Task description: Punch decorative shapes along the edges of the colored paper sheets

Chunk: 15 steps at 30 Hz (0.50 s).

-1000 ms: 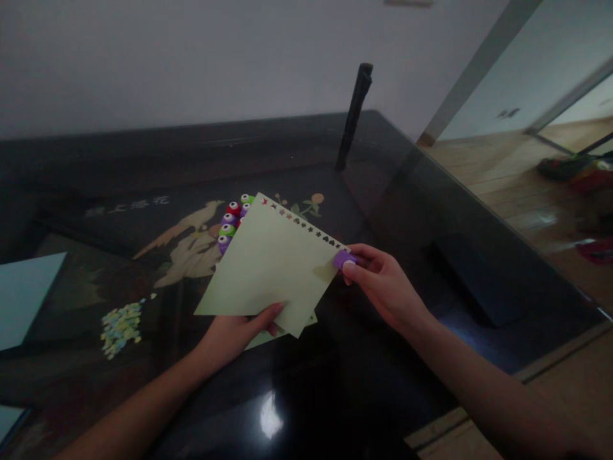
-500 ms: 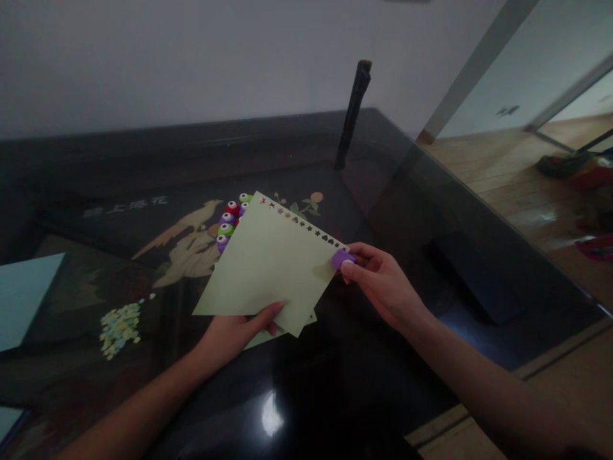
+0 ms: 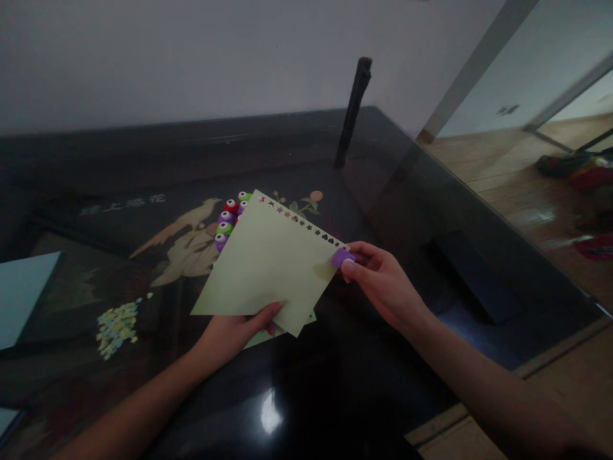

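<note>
A pale green sheet of paper (image 3: pixel 258 262) is held tilted above the dark table, with a row of small punched shapes along its upper right edge. My left hand (image 3: pixel 244 329) grips its lower edge, thumb on top and fingers underneath. At the sheet's right corner, my right hand (image 3: pixel 383 281) pinches a purple craft punch (image 3: pixel 343 258) that sits over the paper's edge. Another green sheet (image 3: pixel 268 337) shows partly beneath the first. Behind the paper stand several red, green and purple punches (image 3: pixel 225 228), partly hidden by it.
A pile of tiny paper cut-outs (image 3: pixel 117 326) lies to the left on the glossy table (image 3: pixel 306 415). Light blue paper (image 3: pixel 26 294) is at the far left. A dark flat box (image 3: pixel 474 278) rests at the right, and a black upright post (image 3: pixel 353 112) rises at the back.
Almost nothing differs. The view has shifted very slightly; both hands keep their hold on the paper and the purple craft punch.
</note>
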Tool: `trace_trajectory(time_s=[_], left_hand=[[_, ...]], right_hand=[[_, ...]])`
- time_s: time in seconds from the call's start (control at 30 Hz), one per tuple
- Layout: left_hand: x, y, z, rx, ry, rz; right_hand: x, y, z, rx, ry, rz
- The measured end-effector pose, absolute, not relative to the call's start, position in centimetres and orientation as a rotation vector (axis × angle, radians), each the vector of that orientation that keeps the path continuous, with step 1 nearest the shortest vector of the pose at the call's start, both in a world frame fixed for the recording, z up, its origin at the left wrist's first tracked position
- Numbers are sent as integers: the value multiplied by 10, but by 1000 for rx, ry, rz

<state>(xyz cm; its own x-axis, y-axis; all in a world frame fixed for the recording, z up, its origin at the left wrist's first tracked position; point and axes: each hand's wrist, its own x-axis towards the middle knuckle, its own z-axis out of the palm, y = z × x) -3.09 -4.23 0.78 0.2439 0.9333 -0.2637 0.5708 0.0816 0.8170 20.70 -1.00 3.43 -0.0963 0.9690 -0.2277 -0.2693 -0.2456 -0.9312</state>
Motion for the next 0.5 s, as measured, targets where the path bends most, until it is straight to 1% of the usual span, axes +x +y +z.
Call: trace_trajectory(time_s=[0.5], left_hand=[[-30,-42,11,1582,1473,452]], right_hand=[[207,-10,35,-1127,-917,1554]])
